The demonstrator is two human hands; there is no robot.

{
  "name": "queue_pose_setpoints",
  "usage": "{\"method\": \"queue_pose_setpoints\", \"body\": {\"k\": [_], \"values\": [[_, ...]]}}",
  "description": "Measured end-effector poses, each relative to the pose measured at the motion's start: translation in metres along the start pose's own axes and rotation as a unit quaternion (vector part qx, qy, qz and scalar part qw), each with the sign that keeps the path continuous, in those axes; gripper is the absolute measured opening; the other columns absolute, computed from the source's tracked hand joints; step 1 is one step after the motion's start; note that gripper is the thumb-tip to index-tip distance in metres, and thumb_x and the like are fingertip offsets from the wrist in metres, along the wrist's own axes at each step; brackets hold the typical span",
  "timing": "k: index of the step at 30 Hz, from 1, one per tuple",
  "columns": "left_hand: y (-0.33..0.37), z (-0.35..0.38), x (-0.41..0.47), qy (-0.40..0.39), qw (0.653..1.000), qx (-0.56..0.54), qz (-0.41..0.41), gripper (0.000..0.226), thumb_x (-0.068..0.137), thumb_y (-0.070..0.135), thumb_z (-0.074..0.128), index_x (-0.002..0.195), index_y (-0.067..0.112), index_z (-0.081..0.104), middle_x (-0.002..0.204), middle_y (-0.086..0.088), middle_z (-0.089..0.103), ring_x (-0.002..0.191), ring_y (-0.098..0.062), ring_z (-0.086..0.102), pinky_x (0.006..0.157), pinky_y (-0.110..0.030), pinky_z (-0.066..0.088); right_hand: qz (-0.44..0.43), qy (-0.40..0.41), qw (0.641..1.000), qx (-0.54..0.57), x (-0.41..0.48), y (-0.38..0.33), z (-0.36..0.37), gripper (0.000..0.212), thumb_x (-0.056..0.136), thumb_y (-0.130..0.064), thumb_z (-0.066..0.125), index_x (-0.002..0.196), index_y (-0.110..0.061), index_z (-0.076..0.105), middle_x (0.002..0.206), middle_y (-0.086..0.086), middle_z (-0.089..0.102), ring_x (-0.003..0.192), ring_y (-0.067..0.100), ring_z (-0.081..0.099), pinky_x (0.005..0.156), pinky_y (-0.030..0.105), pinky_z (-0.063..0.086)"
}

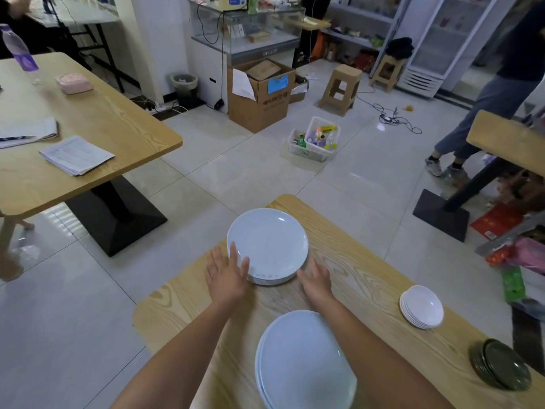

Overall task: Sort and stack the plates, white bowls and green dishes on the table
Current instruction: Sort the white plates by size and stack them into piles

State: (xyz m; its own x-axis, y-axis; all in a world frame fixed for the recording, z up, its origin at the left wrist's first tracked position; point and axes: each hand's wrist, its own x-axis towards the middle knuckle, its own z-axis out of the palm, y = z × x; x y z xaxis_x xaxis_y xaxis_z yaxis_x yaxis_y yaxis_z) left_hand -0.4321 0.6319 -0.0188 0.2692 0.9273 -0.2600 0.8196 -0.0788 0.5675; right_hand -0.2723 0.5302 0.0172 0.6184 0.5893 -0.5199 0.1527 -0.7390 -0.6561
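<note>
Leftmost, a second table (88, 113) carries papers (76, 154), a pink box (73, 83) and a bottle (19, 50). On the work table (368, 270), the left hand (227, 273) lies flat with fingers straight and spread, gripping nothing. Its fingertips overlap the near-left rim of the far plates (268, 246), a stack of pale blue plates near the table's far corner; contact cannot be confirmed. The near plates (303, 361), a second stack of the same kind, sit at the table's near edge between the two forearms, partly cut by the frame. The right hand (315, 278) is just beside the far plates' near-right rim, fingers extended and relaxed, holding nothing; whether it touches the stack cannot be told. Further right, the bowls (421, 307) stand nested in one white stack, well apart from both plate stacks. The green dishes (501, 369) are stacked at the table's right edge, near the bowls. Beyond, a person (486, 113) stands on the tiled floor.
</note>
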Motion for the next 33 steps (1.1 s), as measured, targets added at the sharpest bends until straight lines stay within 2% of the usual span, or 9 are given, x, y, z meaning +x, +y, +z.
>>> {"method": "queue_pose_setpoints", "body": {"k": [5,9,14,17,19,24,27,29,33], "values": [[-0.002,0.02,-0.012,0.029,0.969,0.174,0.173,0.086,0.076,0.073,-0.021,0.151,0.035,-0.002,0.16,0.001,-0.012,0.142,-0.015,-0.028,0.116,-0.037,-0.013,-0.1,0.057,0.949,-0.293,-0.005,0.038,-0.02,0.059,0.098,-0.047,0.029,0.151,-0.027,0.013,0.16,0.0,0.004,0.148,0.023,0.002,0.119,0.042,0.009],[0.006,0.029,-0.017,0.014,0.948,0.239,0.211,0.066,0.095,0.063,0.004,0.145,0.029,0.032,0.152,-0.005,0.036,0.146,-0.014,-0.019,0.114,-0.036,-0.004,-0.118,0.087,0.917,-0.371,-0.017,0.061,-0.036,0.055,0.1,-0.046,0.022,0.151,-0.029,0.011,0.16,0.0,0.0,0.148,0.023,-0.001,0.119,0.044,0.0],[0.036,0.044,-0.034,0.032,0.921,0.263,0.285,0.059,0.095,0.055,0.019,0.145,0.026,0.033,0.152,-0.006,0.036,0.147,-0.02,-0.015,0.114,-0.039,-0.005,-0.095,0.12,0.91,-0.386,-0.046,0.097,-0.071,0.055,0.1,-0.045,0.02,0.151,-0.029,0.013,0.161,-0.001,-0.001,0.148,0.023,-0.005,0.12,0.046,-0.002],[0.065,0.059,-0.053,0.0,0.906,0.27,0.326,0.061,0.098,0.056,0.011,0.144,0.025,0.036,0.151,-0.006,0.037,0.144,-0.024,0.009,0.114,-0.038,-0.008,-0.066,0.133,0.911,-0.384,-0.069,0.13,-0.096,0.068,0.089,-0.055,0.0,0.151,-0.03,0.012,0.161,0.0,-0.002,0.148,0.024,-0.005,0.118,0.047,-0.003],[0.087,0.076,-0.071,-0.016,0.896,0.272,0.35,0.065,0.097,0.058,0.007,0.143,0.024,0.038,0.149,-0.007,0.041,0.142,-0.024,0.015,0.115,-0.037,-0.009,-0.044,0.143,0.914,-0.378,-0.083,0.158,-0.114,0.061,0.094,-0.053,0.007,0.151,-0.031,0.014,0.161,-0.001,-0.002,0.149,0.024,-0.006,0.118,0.047,-0.001],[0.139,0.135,-0.137,-0.082,0.859,0.267,0.428,0.064,0.095,0.06,0.007,0.14,0.026,0.04,0.145,-0.006,0.047,0.148,-0.019,-0.012,0.114,-0.038,0.0,0.04,0.159,0.91,-0.381,-0.13,0.24,-0.156,0.054,0.098,-0.049,0.019,0.149,-0.031,0.025,0.16,0.003,0.01,0.148,0.026,0.008,0.118,0.048,0.008],[0.17,0.176,-0.189,-0.127,0.832,0.279,0.462,0.07,0.095,0.061,0.005,0.134,0.026,0.053,0.142,-0.006,0.051,0.146,-0.025,0.009,0.116,-0.037,-0.006,0.086,0.187,0.912,-0.354,-0.161,0.294,-0.184,0.07,0.097,-0.053,0.003,0.124,-0.028,0.062,0.135,0.007,0.057,0.123,0.03,0.055,0.104,0.049,0.036],[0.187,0.198,-0.229,-0.125,0.817,0.284,0.485,0.077,0.093,0.063,-0.003,0.138,0.027,0.048,0.147,-0.007,0.043,0.142,-0.025,0.019,0.116,-0.036,-0.015,0.093,0.208,0.913,-0.338,-0.176,0.345,-0.199,0.078,0.096,-0.051,-0.005,0.113,-0.027,0.067,0.121,0.007,0.066,0.109,0.03,0.065,0.097,0.047,0.031],[0.212,0.248,-0.309,-0.157,0.798,0.286,0.506,0.1,0.063,0.073,-0.032,0.151,0.032,-0.008,0.154,0.004,-0.025,0.14,-0.018,-0.028,0.115,-0.041,-0.017,0.141,0.218,0.913,-0.314,-0.216,0.431,-0.233,0.065,0.096,-0.049,-0.003,0.122,-0.027,0.052,0.122,0.009,0.065,0.119,0.028,0.046,0.097,0.046,0.025]]}}
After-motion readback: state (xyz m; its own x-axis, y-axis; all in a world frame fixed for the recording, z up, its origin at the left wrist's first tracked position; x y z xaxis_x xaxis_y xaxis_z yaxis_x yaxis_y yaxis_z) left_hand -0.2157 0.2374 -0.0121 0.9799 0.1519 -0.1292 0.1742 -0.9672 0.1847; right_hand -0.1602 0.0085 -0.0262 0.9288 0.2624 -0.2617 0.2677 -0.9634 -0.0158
